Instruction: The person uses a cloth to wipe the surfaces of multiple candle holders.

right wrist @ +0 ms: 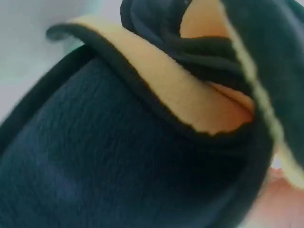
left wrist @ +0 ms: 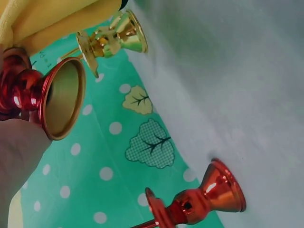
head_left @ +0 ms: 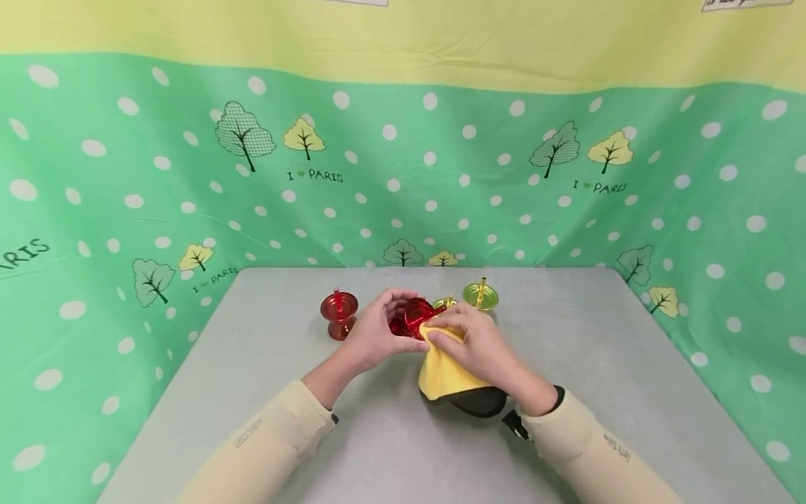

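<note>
My left hand (head_left: 376,332) grips a red metal candle holder (head_left: 415,313), tilted, with its spiked dish turned toward my right hand. In the left wrist view its flared base (left wrist: 65,98) faces the camera, and the thumb lies along its stem. My right hand (head_left: 477,344) pinches a yellow cloth (head_left: 448,369) with a dark underside against the dish. The cloth hangs below the fingers, its black-edged end folded under. Its dark side (right wrist: 95,142) fills most of the right wrist view and hides nearly all of that hand.
Another red candle holder (head_left: 340,308) stands upright on the grey table (head_left: 283,413), left of my left hand. Behind my right hand stand a gold-green candle holder (head_left: 481,297) and a second one (head_left: 444,302), partly hidden. A green polka-dot curtain (head_left: 352,210) borders the table.
</note>
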Action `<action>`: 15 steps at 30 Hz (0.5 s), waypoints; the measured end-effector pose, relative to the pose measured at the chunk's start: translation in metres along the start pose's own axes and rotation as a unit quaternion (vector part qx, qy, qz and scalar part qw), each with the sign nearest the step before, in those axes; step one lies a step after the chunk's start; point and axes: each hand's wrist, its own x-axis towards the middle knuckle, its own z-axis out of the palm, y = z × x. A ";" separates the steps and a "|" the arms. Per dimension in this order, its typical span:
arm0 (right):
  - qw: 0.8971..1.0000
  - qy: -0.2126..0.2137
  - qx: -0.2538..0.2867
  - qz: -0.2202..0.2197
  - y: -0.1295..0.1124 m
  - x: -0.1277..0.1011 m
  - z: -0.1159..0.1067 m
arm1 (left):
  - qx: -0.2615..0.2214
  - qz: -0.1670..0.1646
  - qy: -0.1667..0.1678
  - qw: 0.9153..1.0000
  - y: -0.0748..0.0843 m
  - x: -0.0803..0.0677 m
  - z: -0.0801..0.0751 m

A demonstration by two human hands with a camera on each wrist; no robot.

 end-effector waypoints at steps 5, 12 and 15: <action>0.999 0.031 -0.010 0.017 0.003 0.003 0.001 | 0.010 0.003 0.006 1.000 0.004 -0.002 0.000; 0.998 0.021 0.009 0.051 0.001 0.004 0.003 | 0.028 -0.040 -0.004 0.999 0.010 -0.003 0.001; 0.998 0.018 0.015 0.061 0.001 0.005 0.004 | 0.034 -0.054 -0.027 0.998 0.012 -0.004 0.000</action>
